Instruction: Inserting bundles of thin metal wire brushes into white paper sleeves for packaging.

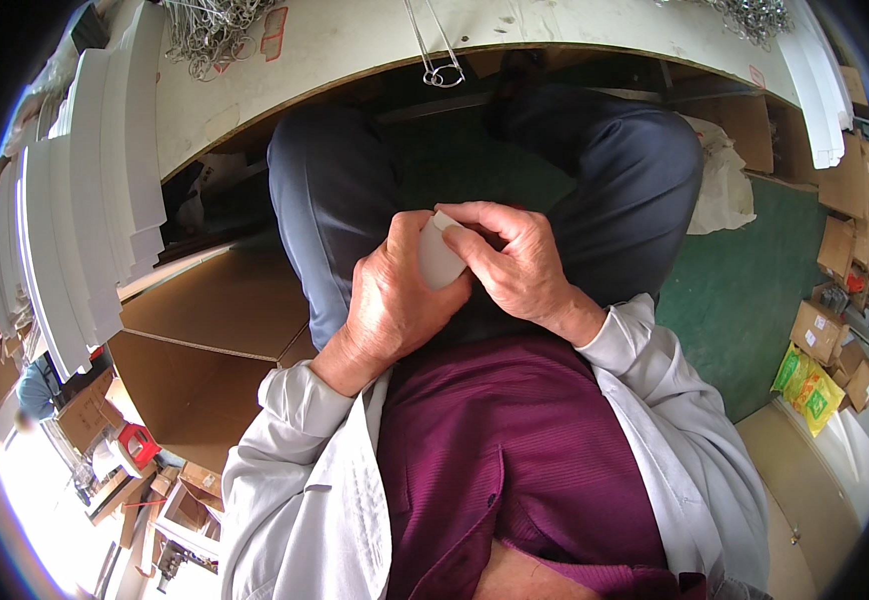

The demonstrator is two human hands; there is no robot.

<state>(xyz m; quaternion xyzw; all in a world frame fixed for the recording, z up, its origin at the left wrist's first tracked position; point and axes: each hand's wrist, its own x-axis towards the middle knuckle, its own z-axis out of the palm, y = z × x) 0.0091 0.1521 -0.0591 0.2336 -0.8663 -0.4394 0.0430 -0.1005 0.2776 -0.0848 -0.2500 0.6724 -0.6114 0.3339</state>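
Over my lap, both hands are closed on a small white piece (442, 265) with a rounded lower end and a small flap at its top. My left hand (393, 292) wraps round its left side and underside. My right hand (517, 262) pinches its upper edge between thumb and forefinger. Part of the piece is hidden by my fingers, so its exact kind cannot be made out. Beyond my hands, a bent metal wire with a loop (443, 76) hangs over the front edge of the pale worktable (355, 45).
Heaps of metal wire hooks (217, 30) lie at the table's far left and right. Stacked white strips (85, 200) stand at the left. An open cardboard box (205, 310) sits beside my left leg. Cartons (820, 330) and a yellow-green bag (808, 388) line the right.
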